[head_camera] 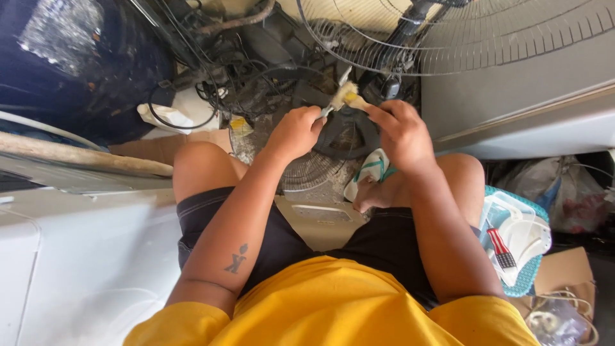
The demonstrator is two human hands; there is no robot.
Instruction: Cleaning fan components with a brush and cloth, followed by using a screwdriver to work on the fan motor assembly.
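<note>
Hands point(296, 131) point(400, 131) around pale paintbrush point(344, 97)

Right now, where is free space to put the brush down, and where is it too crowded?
Free: the beige panel between the knees, and the white surface by the left arm. Crowded: the cable tangle past the left hand, and the teal basket.

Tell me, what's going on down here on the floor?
A seated person holds a small paintbrush in the right hand, its bristles up near a dark round fan part that the left hand steadies. A wire fan guard stands just behind, and a tub of tools sits by the right knee.
</note>
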